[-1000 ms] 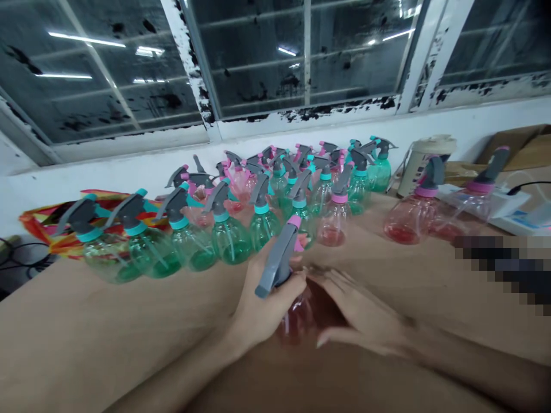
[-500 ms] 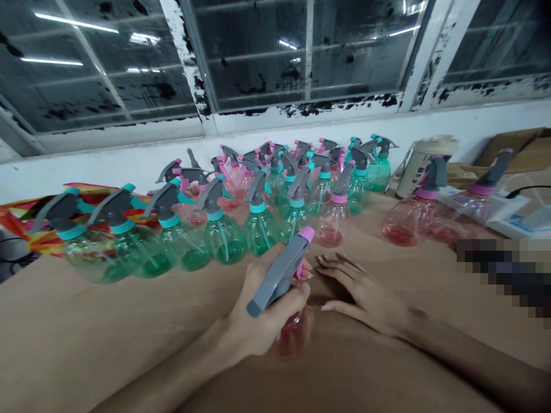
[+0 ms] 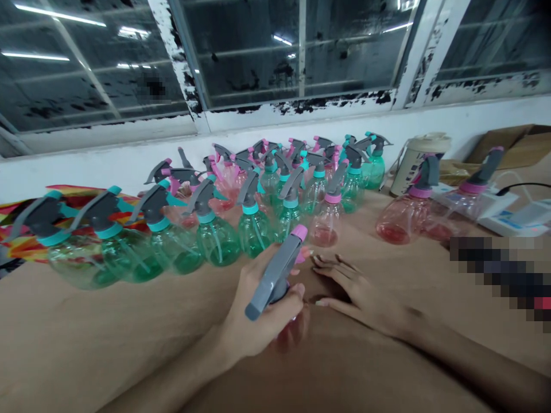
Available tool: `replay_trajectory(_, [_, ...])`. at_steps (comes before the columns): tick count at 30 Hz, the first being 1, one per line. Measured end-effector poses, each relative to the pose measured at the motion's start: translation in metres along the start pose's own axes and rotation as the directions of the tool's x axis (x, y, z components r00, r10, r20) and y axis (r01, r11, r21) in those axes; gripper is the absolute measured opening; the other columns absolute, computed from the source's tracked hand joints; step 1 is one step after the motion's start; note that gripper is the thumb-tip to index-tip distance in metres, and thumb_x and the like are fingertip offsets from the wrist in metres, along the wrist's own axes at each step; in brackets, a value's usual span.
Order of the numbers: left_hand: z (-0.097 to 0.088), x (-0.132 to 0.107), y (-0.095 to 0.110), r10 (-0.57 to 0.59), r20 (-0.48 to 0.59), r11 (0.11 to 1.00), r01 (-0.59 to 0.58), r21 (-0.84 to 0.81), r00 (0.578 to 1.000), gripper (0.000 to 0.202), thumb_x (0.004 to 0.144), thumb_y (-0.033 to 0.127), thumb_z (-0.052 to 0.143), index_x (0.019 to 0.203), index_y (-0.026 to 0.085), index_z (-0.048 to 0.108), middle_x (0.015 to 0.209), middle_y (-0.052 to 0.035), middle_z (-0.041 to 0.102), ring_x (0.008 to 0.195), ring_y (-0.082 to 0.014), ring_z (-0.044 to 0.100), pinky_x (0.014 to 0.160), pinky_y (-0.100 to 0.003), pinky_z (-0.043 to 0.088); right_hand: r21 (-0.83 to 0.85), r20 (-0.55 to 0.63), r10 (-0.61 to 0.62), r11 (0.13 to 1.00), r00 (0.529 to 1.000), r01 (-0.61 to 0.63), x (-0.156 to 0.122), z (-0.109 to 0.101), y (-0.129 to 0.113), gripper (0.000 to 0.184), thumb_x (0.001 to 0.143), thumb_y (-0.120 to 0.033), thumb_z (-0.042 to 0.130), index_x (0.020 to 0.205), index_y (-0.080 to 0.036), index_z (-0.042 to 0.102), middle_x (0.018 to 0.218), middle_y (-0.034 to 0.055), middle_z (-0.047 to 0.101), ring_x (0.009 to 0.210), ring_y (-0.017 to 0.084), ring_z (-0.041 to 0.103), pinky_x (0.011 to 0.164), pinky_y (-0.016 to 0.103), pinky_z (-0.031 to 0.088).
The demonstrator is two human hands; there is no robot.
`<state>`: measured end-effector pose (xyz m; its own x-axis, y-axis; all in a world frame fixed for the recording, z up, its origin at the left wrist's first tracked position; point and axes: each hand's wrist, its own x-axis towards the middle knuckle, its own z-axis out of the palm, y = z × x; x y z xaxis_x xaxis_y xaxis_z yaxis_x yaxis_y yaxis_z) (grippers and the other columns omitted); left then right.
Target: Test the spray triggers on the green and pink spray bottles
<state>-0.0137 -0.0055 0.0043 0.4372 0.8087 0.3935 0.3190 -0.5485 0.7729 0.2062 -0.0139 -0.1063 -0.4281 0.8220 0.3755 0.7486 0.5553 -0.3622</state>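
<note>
- Nearest us, the brown tabletop [image 3: 129, 338] spreads wide to both sides.
- Here's the pink-nozzled spray bottle [image 3: 275, 275], our left hand [image 3: 260, 307] wrapped around its neck.
- Just right of it, our right hand [image 3: 361, 295] is open, palm down, holding nothing.
- Ahead, green bottles [image 3: 218, 244] hem us in; rightward, tabletop runs to two pink bottles [image 3: 398, 221].
- Farthest: white wall [image 3: 107, 163], dark windows [image 3: 241, 63].

The spray bottle [image 3: 275, 278] pairs a glossy, see-through plastic body with a smooth grey plastic head; the tabletop [image 3: 107, 327] looks matt, the box [image 3: 512, 148] dull cardboard.
</note>
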Motion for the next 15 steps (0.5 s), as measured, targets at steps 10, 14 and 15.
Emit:
replay_trajectory(10, [-0.001, -0.002, 0.001, -0.037, 0.012, 0.998, 0.037, 0.046, 0.999, 0.008, 0.073, 0.023, 0.053, 0.077, 0.024, 0.059, 0.077, -0.0003, 0.063, 0.068, -0.0183, 0.062, 0.067, -0.034, 0.054, 0.022, 0.027, 0.015, 1.0, 1.0, -0.016, -0.001, -0.004, -0.002, 0.052, 0.088, -0.047, 0.048, 0.135, -0.024, 0.043, 0.138, 0.0076, 0.048, 0.131, 0.024, 0.038, 0.11, 0.054, 0.025])
replay_trajectory(14, [-0.002, -0.001, 0.005, -0.056, 0.03, 0.998, 0.055, 0.035, 0.998, 0.008, 0.074, 0.022, 0.053, 0.077, 0.024, 0.06, 0.079, -0.0001, 0.064, 0.068, -0.0172, 0.062, 0.068, -0.032, 0.053, 0.012, 0.053, 0.009, 1.0, 0.999, -0.01, -0.001, -0.005, 0.001, 0.052, 0.089, -0.046, 0.047, 0.136, -0.024, 0.042, 0.14, 0.0068, 0.047, 0.131, 0.023, 0.038, 0.11, 0.052, 0.027])
replay_trajectory(15, [-0.003, -0.001, 0.006, -0.055, 0.031, 0.998, 0.053, 0.042, 0.998, 0.008, 0.074, 0.022, 0.052, 0.078, 0.024, 0.06, 0.079, -0.0001, 0.064, 0.069, -0.0171, 0.062, 0.067, -0.031, 0.053, 0.004, 0.061, 0.013, 1.0, 0.998, -0.013, -0.001, -0.006, 0.001, 0.052, 0.09, -0.047, 0.046, 0.136, -0.023, 0.042, 0.14, 0.007, 0.046, 0.131, 0.022, 0.038, 0.11, 0.051, 0.026])
